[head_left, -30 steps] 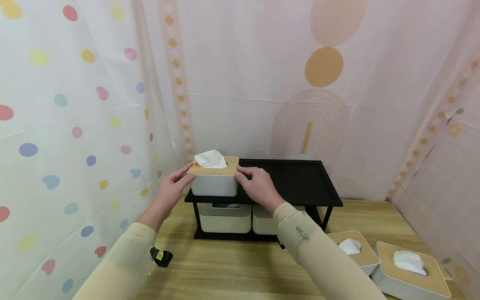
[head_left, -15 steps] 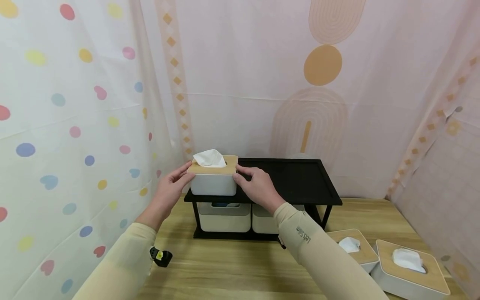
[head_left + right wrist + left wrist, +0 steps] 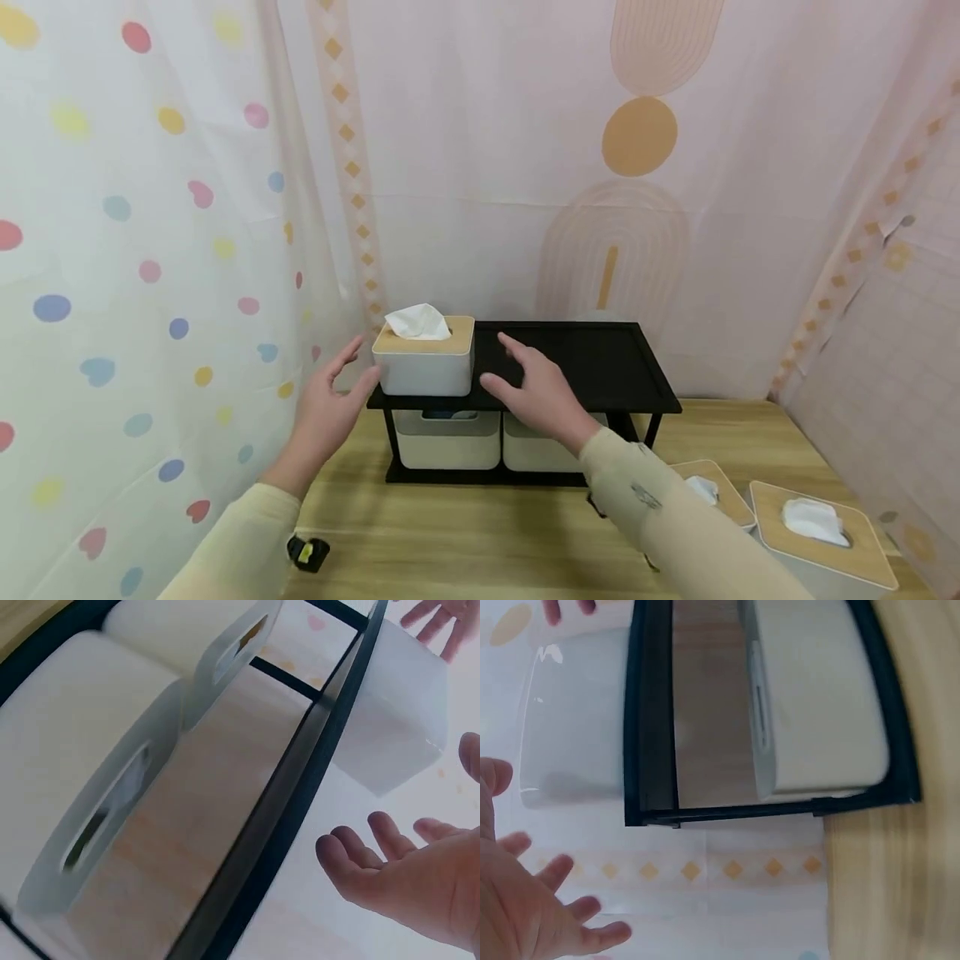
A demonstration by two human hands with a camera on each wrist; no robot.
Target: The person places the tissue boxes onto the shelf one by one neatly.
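Note:
A white tissue box (image 3: 426, 373) with a wood-look lid and a tissue poking out stands at the left end of the black rack's top shelf (image 3: 585, 358). Just left of it, my left hand (image 3: 327, 408) is spread, thumb and fingers apart and holding nothing. My right hand (image 3: 543, 392) hovers over the shelf to the right of the box, also spread and holding nothing. The left wrist view shows the left hand (image 3: 532, 900) apart from the box (image 3: 577, 720). In the right wrist view a gap shows between the right hand (image 3: 412, 877) and the box (image 3: 394, 712).
Below, on the rack's lower level, sit two pale bins (image 3: 448, 446) side by side. Two more tissue boxes (image 3: 821, 542) with wooden lids stand at the right of the wooden table (image 3: 450, 542). Patterned curtains (image 3: 480, 167) hang behind and at both sides.
Both hands held the tissue box's sides earlier. Now they have let go and drawn apart, left hand outward to the left, right hand to the right. The box stays on the shelf.

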